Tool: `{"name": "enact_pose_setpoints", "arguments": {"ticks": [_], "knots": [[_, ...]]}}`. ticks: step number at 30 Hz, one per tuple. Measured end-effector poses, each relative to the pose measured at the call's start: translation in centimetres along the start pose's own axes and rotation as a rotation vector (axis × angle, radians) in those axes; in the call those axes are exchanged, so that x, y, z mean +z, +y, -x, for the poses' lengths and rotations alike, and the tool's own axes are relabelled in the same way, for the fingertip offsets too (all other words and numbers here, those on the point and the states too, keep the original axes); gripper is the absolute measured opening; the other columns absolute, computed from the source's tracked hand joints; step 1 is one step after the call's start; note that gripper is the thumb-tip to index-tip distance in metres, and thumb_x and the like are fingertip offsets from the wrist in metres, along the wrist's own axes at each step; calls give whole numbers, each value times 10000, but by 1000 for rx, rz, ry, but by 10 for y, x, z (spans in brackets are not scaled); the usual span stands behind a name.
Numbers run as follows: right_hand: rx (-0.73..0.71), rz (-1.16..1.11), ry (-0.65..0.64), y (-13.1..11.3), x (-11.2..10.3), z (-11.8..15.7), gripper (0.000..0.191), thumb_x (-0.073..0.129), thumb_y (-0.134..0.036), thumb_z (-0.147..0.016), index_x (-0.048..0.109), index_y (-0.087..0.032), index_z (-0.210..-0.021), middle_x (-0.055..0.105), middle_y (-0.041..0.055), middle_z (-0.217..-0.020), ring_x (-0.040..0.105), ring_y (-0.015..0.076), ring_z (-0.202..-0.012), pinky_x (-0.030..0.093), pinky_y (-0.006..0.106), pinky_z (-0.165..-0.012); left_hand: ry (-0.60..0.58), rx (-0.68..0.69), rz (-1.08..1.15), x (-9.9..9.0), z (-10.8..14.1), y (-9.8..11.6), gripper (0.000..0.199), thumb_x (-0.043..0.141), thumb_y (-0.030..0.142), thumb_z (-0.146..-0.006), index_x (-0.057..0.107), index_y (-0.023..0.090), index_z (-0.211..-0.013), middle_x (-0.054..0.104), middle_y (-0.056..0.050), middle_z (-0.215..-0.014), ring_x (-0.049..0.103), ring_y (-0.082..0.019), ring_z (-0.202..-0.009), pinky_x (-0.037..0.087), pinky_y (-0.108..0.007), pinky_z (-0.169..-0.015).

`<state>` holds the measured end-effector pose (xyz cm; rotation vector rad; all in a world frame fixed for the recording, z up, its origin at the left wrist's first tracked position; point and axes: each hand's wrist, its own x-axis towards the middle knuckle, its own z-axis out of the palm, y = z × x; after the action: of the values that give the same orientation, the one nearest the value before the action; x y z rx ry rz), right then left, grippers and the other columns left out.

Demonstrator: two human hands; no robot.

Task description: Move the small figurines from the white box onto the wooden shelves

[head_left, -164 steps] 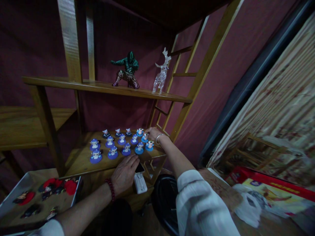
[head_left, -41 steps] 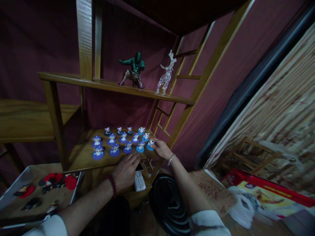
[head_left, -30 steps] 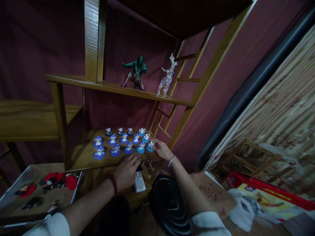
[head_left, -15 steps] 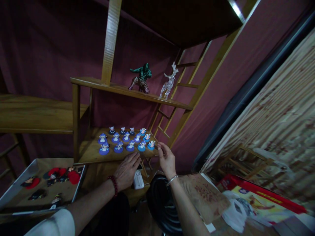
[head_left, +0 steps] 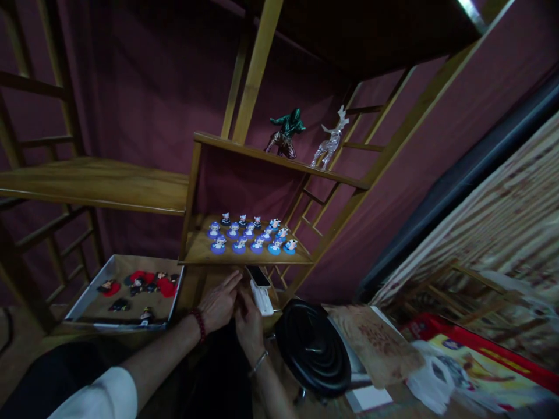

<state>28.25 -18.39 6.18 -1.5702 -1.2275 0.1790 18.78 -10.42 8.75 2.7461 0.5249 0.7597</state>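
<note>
Fourteen small cartoon figurines (head_left: 257, 244) on round blue, purple or dark bases stood upright in three uneven rows on a low brown wooden shelf (head_left: 196, 254). My left hand (head_left: 219, 305) and right hand (head_left: 248, 326) were close together just in front of it, touching none of them. The left fingers were stretched out, holding nothing visible; I could not tell whether the right hand held something or the hands touched. Beside them, a dark-screened phone (head_left: 258, 276) overlapped a white rounded case (head_left: 262, 301).

I judged this a pause in arranging; any further adjustment would call for reaching over the shelf edge without knocking the front row. To the left, a shallow white-sided box (head_left: 96, 302) held red-and-black figurines (head_left: 167, 286). Above stood a green hooded statuette (head_left: 286, 134) and a clear deer (head_left: 331, 142).
</note>
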Motion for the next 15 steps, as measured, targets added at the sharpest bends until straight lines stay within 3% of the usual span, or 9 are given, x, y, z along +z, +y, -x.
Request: {"name": "enact_pose_setpoints", "arguments": {"ticks": [4, 10, 15], "knots": [[40, 52, -134, -9, 38, 14, 409, 391, -61, -714, 558, -141, -1079, 642, 92, -1014, 608, 168, -924, 469, 283, -834, -44, -121, -10, -5, 33, -23, 350, 394, 54, -717, 573, 63, -1017, 398, -157, -1318, 271, -205, -1272, 345, -327, -1006], [139, 96, -362, -28, 89, 34, 359, 369, -63, -759, 550, -123, -1063, 663, 102, -934, 634, 171, -847, 484, 234, -744, -168, -224, -5, -10, 83, -55, 463, 392, 13, -682, 511, 58, -1127, 469, -147, -1260, 406, -184, -1189, 360, -294, -986], [149, 75, -456, -37, 123, 39, 494, 362, 3, -708, 477, -142, -1166, 639, 81, -1014, 607, 148, -925, 455, 227, -826, -191, -306, -38, -19, 113, -76, 364, 401, 32, -715, 554, 71, -1043, 500, -152, -1214, 465, -200, -1120, 377, -312, -959]]}}
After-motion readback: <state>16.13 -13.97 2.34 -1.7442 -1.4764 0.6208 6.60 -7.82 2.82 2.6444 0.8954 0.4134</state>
